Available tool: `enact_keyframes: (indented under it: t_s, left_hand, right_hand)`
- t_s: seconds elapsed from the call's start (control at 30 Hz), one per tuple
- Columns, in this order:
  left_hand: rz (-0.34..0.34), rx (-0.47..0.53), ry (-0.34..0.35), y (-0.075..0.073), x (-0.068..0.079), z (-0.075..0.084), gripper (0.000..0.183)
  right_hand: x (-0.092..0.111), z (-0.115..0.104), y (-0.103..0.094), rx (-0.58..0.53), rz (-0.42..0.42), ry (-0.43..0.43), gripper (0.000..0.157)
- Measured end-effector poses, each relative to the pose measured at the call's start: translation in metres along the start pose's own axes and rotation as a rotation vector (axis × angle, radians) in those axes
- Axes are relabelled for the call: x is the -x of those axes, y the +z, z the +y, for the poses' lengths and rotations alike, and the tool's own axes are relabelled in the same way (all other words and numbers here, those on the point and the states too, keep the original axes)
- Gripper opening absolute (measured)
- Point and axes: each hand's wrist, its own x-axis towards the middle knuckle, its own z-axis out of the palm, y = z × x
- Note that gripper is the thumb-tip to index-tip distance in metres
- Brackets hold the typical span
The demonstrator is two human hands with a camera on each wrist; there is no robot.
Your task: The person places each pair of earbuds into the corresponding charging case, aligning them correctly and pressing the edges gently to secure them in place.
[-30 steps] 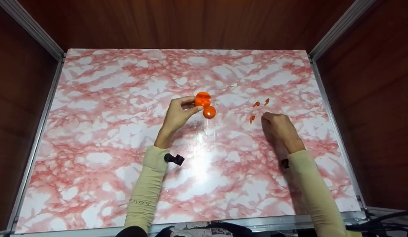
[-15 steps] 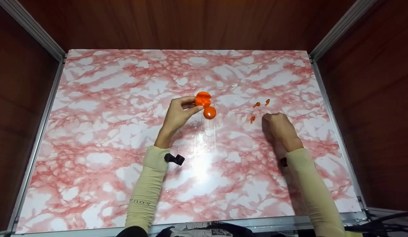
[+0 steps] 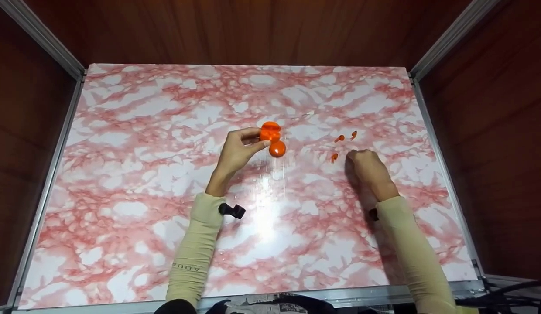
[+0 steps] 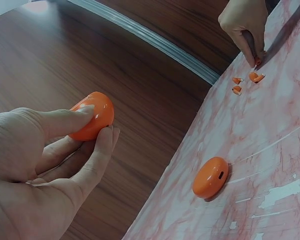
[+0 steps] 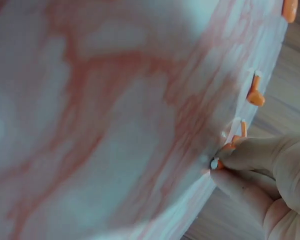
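1. Holding the open case (image 3: 271, 133) with its lid up, the left hand (image 3: 236, 152) is, in the head view, over the middle of the worktop (image 3: 135, 244), rather nearer the far edge than the near one. The closed case (image 3: 277, 149) sits just nearside of it.

2. Same view: the near bud (image 3: 334, 158), middle bud (image 3: 339, 138) and right bud (image 3: 354, 134) lie between the middle and the right edge. Beside them is the right hand (image 3: 370, 168), fingers curled; what they hold is hidden here.

3. Over the last second little has changed: the loose buds keep their spots, the right forearm has swung slightly towards the left edge, and the open case has edged right. I judge that a pick-up is in hand, with the pinched bud not yet carried to the case.

4. Left wrist view: the left grip is parted only by the case's thickness, thumb on one side, fingers on the other. That case is raised off the worktop; the closed case rests on it, well apart.

5. Right wrist view: the right grip is nearly together on the pinched bud (image 5: 219, 164), pale end showing. Whether that bud touches the worktop I cannot tell.
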Motion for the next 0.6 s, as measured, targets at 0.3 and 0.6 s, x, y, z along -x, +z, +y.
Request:
enact_keyframes:
  t_s: [0.3, 0.6]
  left_hand:
    - [-0.007, 0.029, 0.027, 0.000, -0.001, -0.001, 0.031]
    - [0.003, 0.015, 0.011, -0.001, -0.001, -0.001, 0.032]
  right_hand:
    - [-0.004, -0.002, 0.002, -0.143, 0.097, 0.088, 0.027]
    - [-0.013, -0.010, -0.012, -0.742, 0.246, 0.242, 0.022]
